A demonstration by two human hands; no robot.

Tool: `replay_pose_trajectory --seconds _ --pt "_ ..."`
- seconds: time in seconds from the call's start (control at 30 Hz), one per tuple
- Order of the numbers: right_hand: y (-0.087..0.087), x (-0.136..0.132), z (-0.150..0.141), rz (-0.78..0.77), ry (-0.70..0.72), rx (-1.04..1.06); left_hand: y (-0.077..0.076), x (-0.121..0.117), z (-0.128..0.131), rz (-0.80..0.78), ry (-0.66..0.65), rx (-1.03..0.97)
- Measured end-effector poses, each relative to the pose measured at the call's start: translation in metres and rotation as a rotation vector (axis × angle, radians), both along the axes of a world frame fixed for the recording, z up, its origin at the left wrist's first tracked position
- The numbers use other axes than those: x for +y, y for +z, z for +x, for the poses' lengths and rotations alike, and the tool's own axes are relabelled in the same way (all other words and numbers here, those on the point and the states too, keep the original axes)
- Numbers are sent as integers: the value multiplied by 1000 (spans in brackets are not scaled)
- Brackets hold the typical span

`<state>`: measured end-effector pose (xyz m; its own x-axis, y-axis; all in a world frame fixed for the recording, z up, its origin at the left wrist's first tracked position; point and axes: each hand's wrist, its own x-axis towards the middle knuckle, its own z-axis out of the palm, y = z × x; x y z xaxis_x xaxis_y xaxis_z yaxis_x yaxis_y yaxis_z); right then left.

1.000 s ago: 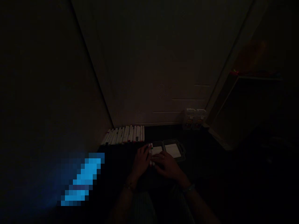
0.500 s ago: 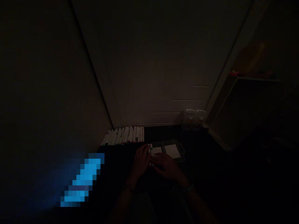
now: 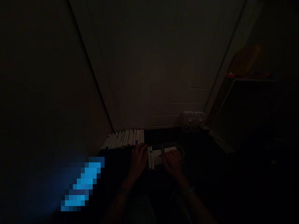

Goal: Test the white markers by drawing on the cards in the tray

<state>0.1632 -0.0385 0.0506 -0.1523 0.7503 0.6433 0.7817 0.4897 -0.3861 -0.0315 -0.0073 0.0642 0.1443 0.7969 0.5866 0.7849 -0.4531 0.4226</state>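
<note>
At lower centre, left hand point(image 3: 138, 159) and right hand point(image 3: 173, 161), loosely curled, grip contents indeterminate, flank two markers point(image 3: 152, 158), likely for alignment.

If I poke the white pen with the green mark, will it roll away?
The green-marked pen might roll, being long and slim, but probably not far leftward: its white neighbour lies right beside it. It's likely stiff, since it looks straight, and probably light, being so thin.

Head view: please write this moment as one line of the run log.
left hand: beside two markers | right hand: over open case, grip unclear | marker row: farther back, left
</note>
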Motion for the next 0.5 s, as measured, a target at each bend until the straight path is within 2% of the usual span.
replay_pose_trajectory --seconds 0.1,0.23,0.37,0.5 --pt "-2 2 0 21 -16 25 30 11 -17 74 50 62" --pt "-4 3 1 36 -16 38 58 50 -62 90 231 186" --pt "-3 4 1 40 9 49 64 90 -113 -102 491 362" --pt "-5 5 2 46 32 59 57 105 -141 -377 585 532"
